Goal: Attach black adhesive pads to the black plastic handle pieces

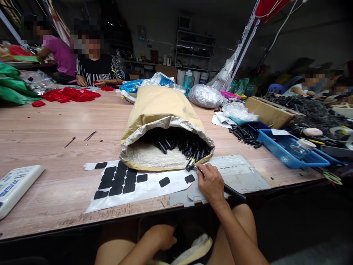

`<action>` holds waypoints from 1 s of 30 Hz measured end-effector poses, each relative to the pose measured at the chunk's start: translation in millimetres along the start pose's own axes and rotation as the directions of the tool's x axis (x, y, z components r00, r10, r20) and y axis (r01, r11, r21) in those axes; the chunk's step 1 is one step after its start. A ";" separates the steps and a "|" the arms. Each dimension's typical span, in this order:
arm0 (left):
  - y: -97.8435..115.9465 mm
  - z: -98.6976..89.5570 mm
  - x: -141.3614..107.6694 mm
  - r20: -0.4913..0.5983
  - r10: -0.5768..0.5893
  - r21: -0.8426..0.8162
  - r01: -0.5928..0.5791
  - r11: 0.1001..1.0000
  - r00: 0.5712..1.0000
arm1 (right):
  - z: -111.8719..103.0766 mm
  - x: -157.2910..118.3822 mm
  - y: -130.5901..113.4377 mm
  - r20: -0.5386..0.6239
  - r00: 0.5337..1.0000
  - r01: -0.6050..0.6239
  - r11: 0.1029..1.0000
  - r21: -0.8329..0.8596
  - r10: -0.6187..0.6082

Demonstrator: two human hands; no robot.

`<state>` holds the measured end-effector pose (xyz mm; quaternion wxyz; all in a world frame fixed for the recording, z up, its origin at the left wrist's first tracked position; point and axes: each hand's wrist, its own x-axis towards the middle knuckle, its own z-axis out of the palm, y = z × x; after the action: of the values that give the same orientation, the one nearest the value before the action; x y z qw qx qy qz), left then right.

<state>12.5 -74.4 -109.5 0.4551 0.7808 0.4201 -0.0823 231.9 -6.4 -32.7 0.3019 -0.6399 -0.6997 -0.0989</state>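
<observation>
In my right hand (211, 184) is a small hammer (190, 164) with a metal head and a black handle. Its head is at the mouth of a tan woven sack (162, 105), which lies on its side with many black slim pieces (193, 149) inside. Under that hand lies a grey board (239, 176). A white sheet of black rounded-square stickers (117, 180) extends left from the board. Below the table edge, my left hand (162, 236) is curled over my lap beside another open sack (194, 252); shadow hides what its fingers hold, if anything.
A white device (19, 184) sits at the left edge. Red pieces (70, 94) are heaped at the far left, near a person in a striped top (96, 70). On the right are a blue basket (292, 151), a cardboard box (273, 112) and piles of black parts (311, 112).
</observation>
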 end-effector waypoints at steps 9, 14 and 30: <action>64.2 -173.9 -46.6 -0.354 0.307 0.058 -0.307 0.950 0.883 | 0.5 -1.2 -0.5 -0.002 1.000 -0.011 1.000 -0.003 0.011; 16.5 -229.9 9.7 -0.784 0.238 0.362 0.111 0.925 0.573 | 1.7 0.0 2.0 -0.005 1.000 0.002 1.000 0.017 -0.002; 34.8 -167.2 -15.0 -0.634 0.312 0.189 -0.249 0.950 0.708 | 1.8 -0.7 0.8 0.002 1.000 -0.022 0.999 0.027 0.022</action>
<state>-14.0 39.1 16.2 0.2506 0.8337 0.4250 0.2482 232.1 -5.9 -34.7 0.3108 -0.6435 -0.6942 -0.0855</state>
